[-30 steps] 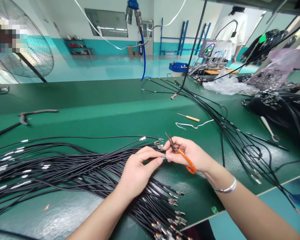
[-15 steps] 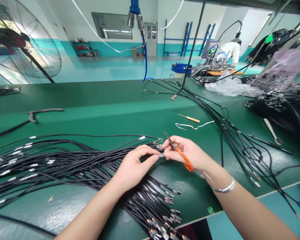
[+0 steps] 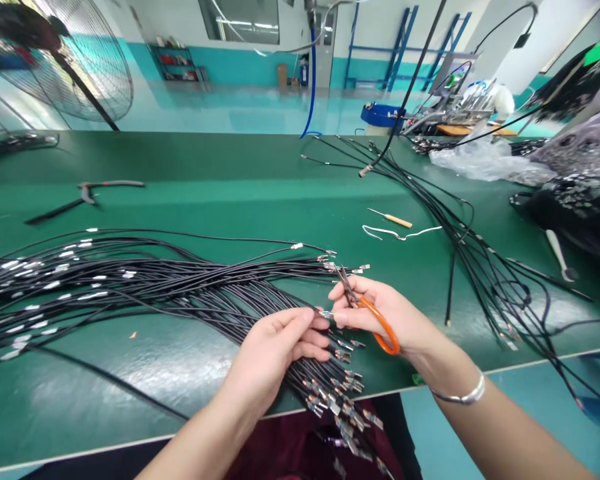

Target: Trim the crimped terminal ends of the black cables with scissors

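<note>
Black cables [image 3: 145,263] with white labels and metal end connectors lie across the green table in front of me. Between thumb and forefinger, my left hand [image 3: 273,353] pinches one cable close to its metal connector [image 3: 327,315]; its other fingers curl loosely beneath. My right hand [image 3: 387,310] is closed around small orange-handled scissors [image 3: 380,325], blades pointing up and left. Its thumb touches the tip of that same connector. Below my hands, many other connector ends [image 3: 347,387] fan out over the table's front edge.
Pliers [image 3: 86,193] lie at the far left. A wooden-handled pick [image 3: 397,220] and a white tie [image 3: 403,235] rest beyond my right hand. More black cables [image 3: 460,250], a wrench [image 3: 560,255] and plastic bags [image 3: 485,160] are on the right. A cable [image 3: 397,120] hangs overhead.
The view has tilted down. My hands, with the pinched connector and the scissors, have come nearer to me, away from the upper group of cable ends. The left fingers have spread a little.
</note>
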Available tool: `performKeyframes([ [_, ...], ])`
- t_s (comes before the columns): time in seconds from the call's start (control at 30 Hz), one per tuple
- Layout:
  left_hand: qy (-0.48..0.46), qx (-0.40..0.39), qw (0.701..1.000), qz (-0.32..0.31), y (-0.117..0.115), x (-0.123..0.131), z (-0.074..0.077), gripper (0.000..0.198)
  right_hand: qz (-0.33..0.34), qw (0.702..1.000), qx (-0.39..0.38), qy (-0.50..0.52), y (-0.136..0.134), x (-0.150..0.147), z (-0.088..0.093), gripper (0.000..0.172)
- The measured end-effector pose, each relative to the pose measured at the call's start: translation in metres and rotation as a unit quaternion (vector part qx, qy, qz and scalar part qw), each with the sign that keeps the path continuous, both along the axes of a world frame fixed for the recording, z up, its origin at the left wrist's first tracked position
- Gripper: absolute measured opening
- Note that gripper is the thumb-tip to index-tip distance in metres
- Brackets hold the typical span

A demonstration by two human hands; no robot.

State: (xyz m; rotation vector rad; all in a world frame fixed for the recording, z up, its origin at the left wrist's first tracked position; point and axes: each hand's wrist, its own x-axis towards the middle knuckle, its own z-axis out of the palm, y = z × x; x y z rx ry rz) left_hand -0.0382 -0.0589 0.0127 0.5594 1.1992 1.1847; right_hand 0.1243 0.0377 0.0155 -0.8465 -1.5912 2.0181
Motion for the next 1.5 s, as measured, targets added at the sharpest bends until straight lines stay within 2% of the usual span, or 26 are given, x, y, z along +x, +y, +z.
performKeyframes([
  [0.1,-0.136,-0.005,0.990,0.021,0.000,0.005,-0.006,0.017,-0.036,0.999,-0.018,-0.006,-0.013,0.000,-0.004,0.029],
  [0.2,-0.186,0.001,0.982,0.040,-0.003,0.006,-0.007,0.015,-0.059,0.998,-0.028,-0.002,-0.021,0.000,-0.008,0.028],
  [0.33,-0.198,0.005,0.979,0.041,-0.009,0.004,-0.008,0.011,-0.059,0.998,-0.032,0.016,-0.029,-0.001,-0.012,0.028],
  [0.5,-0.202,0.024,0.978,0.057,-0.013,0.004,-0.013,0.011,-0.068,0.998,-0.013,0.005,-0.035,-0.005,-0.007,0.027],
  [0.73,-0.193,0.037,0.979,0.058,-0.016,0.007,-0.013,0.011,-0.109,0.987,0.101,-0.061,-0.052,-0.007,0.004,0.020],
  [0.83,-0.186,0.037,0.980,0.058,-0.016,0.007,-0.012,0.009,-0.094,0.975,0.159,-0.121,-0.056,-0.001,0.013,0.018],
  [0.9,-0.179,0.039,0.982,0.048,-0.016,0.006,-0.013,0.009,-0.063,0.950,0.237,-0.195,-0.054,0.008,0.019,0.022],
  [1.0,-0.165,0.042,0.985,0.037,-0.016,0.006,-0.014,0.010,-0.005,0.872,0.390,-0.295,-0.046,0.023,0.025,0.031],
  [1.07,-0.151,0.047,0.987,0.036,-0.016,0.007,-0.015,0.011,0.049,0.827,0.463,-0.315,-0.041,0.031,0.027,0.034],
  [1.13,-0.130,0.052,0.989,0.036,-0.016,0.009,-0.015,0.012,0.103,0.798,0.507,-0.311,-0.037,0.035,0.030,0.034],
  [1.3,-0.085,0.062,0.994,0.035,-0.016,0.011,-0.014,0.010,0.184,0.756,0.536,-0.329,-0.032,0.031,0.037,0.031],
  [1.4,-0.072,0.067,0.995,0.033,-0.016,0.012,-0.016,0.008,0.200,0.734,0.545,-0.352,-0.032,0.028,0.038,0.031],
  [1.5,-0.065,0.073,0.995,0.030,-0.016,0.012,-0.018,0.007,0.202,0.730,0.550,-0.353,-0.031,0.027,0.037,0.031],
])
